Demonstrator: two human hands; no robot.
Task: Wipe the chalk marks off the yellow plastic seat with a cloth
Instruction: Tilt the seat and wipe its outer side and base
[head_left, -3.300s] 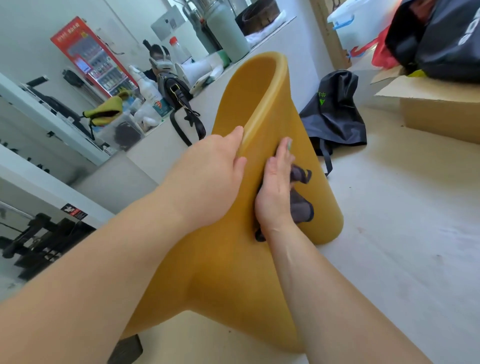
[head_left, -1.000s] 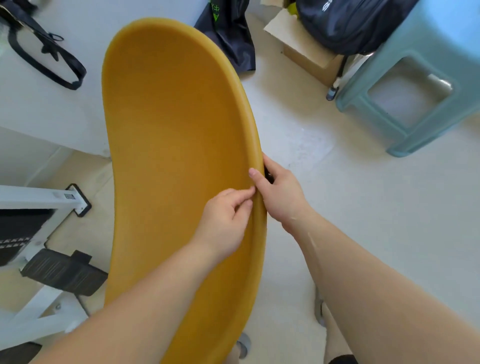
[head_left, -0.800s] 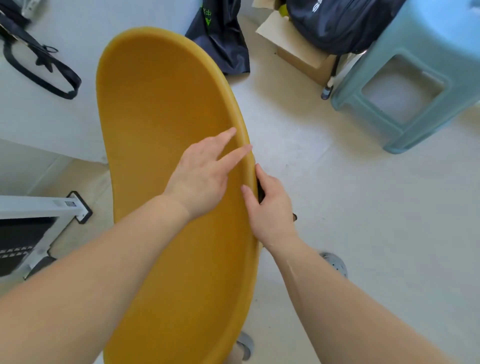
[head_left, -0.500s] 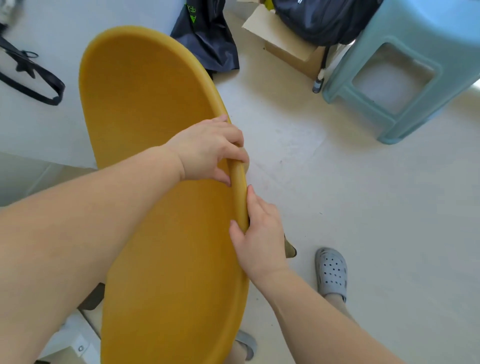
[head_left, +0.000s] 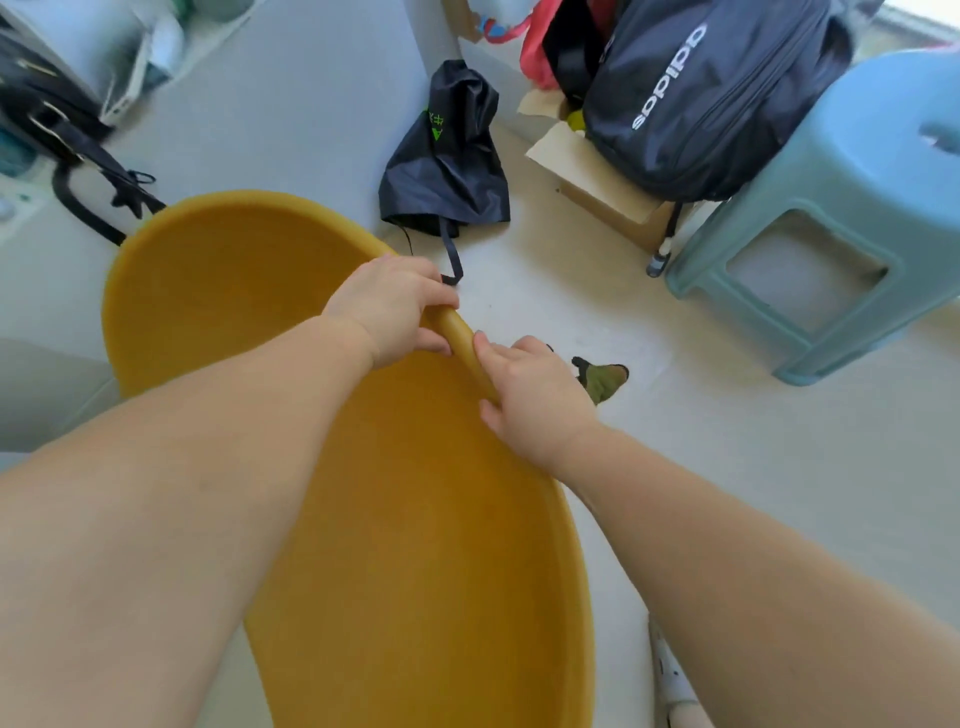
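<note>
- Zero chalk marks show on the inside face of the seat (head_left: 426, 545). The whole yellow dish you're looking into reads as plain, even colour, so I'd guess that side is done.
- What's left, as far as I can judge, is the rim and the outer side. The outer side faces away from you, so I can't tell whether any chalk hangs on there.
- The seat is tipped up in front of you, hollow side toward you, with its right edge over the pale floor (head_left: 727, 467).
- Your left hand (head_left: 392, 306) has its fingers curled tight over that right rim, holding the seat steady.
- Your right hand (head_left: 535, 400) sits on the rim just below it, almost touching. The thumb is on the inside and the fingers go round the back, out of sight.
- An olive-green scrap of cloth (head_left: 605, 382) pokes out past that hand, so it looks like you're pinching the cloth against the outer edge.
- Containers: the seat's hollow has nothing in it.
- The cardboard box (head_left: 608, 200) by the wall is open, with a dark backpack (head_left: 717, 98) slumped on top. I can only make out something small and yellow inside.
- A dark drawstring bag (head_left: 447, 166) lies crumpled on the floor, and I can't tell what's in it.
- The blue stool (head_left: 857, 171) stands to the right, well apart from the seat.
</note>
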